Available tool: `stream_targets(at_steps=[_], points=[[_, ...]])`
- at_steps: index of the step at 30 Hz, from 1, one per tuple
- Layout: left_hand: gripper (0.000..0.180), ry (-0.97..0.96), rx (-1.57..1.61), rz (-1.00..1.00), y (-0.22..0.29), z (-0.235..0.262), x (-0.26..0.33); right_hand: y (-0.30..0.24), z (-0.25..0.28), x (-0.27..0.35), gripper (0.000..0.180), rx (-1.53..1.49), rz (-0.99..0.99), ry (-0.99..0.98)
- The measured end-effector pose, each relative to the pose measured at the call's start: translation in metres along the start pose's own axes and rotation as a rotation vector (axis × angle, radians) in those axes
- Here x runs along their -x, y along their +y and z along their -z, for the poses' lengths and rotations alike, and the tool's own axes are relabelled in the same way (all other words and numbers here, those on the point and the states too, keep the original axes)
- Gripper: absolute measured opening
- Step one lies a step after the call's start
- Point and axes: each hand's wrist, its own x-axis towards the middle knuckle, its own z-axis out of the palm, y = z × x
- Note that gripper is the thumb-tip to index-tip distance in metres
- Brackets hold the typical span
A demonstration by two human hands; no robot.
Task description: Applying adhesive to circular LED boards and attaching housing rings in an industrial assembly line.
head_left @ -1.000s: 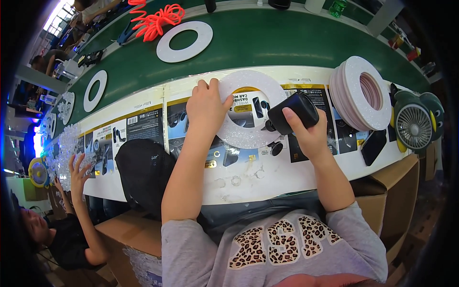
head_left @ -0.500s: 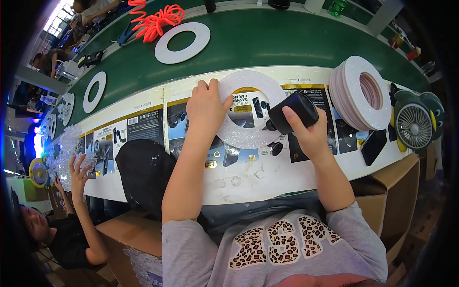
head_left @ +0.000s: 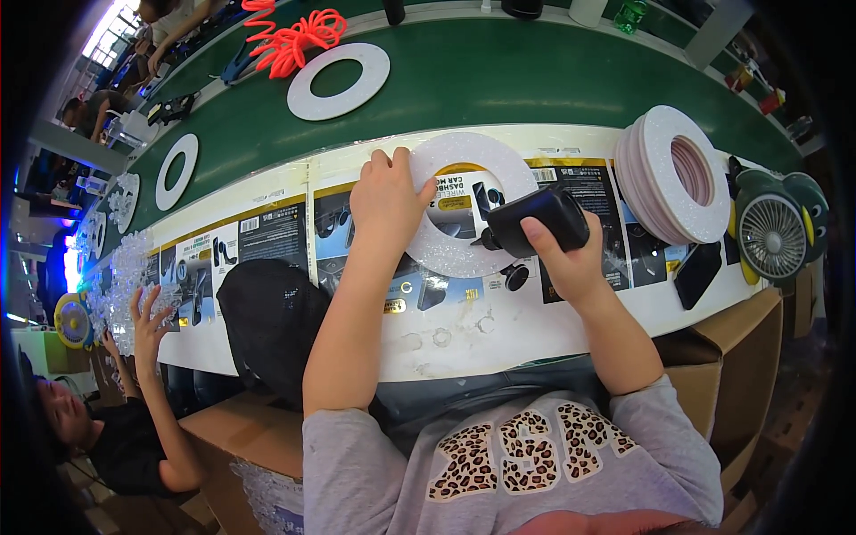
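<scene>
Several clear plastic pieces (head_left: 129, 278) lie well left of the glittery white ring (head_left: 450, 257), a co-worker's hand (head_left: 150, 325) at them. Nearer the ring's left stands a black rounded object (head_left: 272, 321). The left hand (head_left: 390, 196), thumb parted from the fingers, rests at the ring's left rim. Over its lower-right rim, the right hand (head_left: 563, 257) grips a black handheld device (head_left: 539, 221); whether its tip touches, I cannot tell. Right of the ring come a stack of white rings (head_left: 658, 169), a dark phone (head_left: 698, 275) and a green fan (head_left: 774, 236).
</scene>
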Motion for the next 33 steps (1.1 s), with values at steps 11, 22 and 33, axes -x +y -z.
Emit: stream_targets(at_steps=[11,22,33], points=[[0.045,-0.003,0.006,0.003,0.0013,0.0017,0.0001,0.0031,0.0004,-0.0003,0.024,0.071,-0.015,-0.039],[0.047,-0.008,0.004,0.005,0.0003,0.0007,-0.0002,0.0035,0.0,-0.0003,0.026,0.064,-0.046,-0.054],[0.049,-0.082,0.027,0.068,0.0052,0.0079,-0.0021,0.0034,0.0014,-0.0013,0.025,0.081,-0.038,-0.033]])
